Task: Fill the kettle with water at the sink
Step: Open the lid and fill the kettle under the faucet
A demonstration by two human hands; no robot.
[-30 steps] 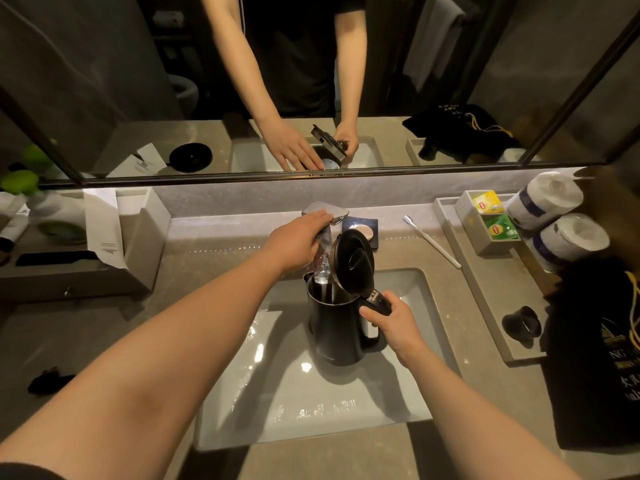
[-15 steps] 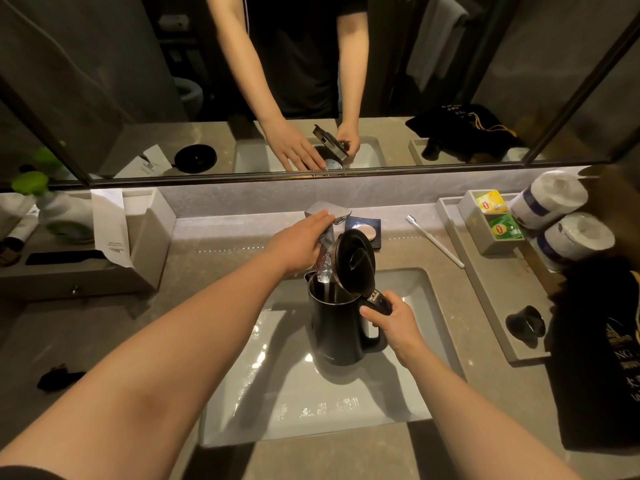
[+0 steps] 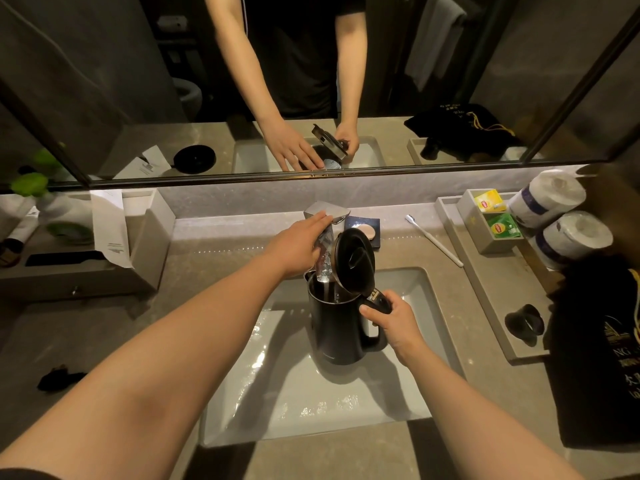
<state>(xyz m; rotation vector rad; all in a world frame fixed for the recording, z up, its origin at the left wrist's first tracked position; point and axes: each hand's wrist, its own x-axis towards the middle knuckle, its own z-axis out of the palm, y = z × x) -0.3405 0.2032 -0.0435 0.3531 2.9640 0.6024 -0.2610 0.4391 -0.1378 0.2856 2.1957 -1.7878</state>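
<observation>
- Little changed over the last second: kettle (image 3: 341,327) still upright in the sink (image 3: 284,403), lid (image 3: 354,259) still swung open and tilted toward the right, water (image 3: 325,271) still running from the tap (image 3: 327,213) into the mouth.
- Right hand (image 3: 393,318) still clenched around the kettle handle on the near right side, steadying the body under the stream.
- Left hand (image 3: 296,245) still resting on the tap lever at the far edge of the basin, fingers (image 3: 317,220) laid flat over it, not closed around anything.
- Judged stage: filling underway, not finished; water level inside hidden by the dark wall.
- Likely next need: press the lever shut once full, then close the lid.
- Toothbrush (image 3: 433,240) and soap dish (image 3: 363,230) on the counter, well clear on the far right.
</observation>
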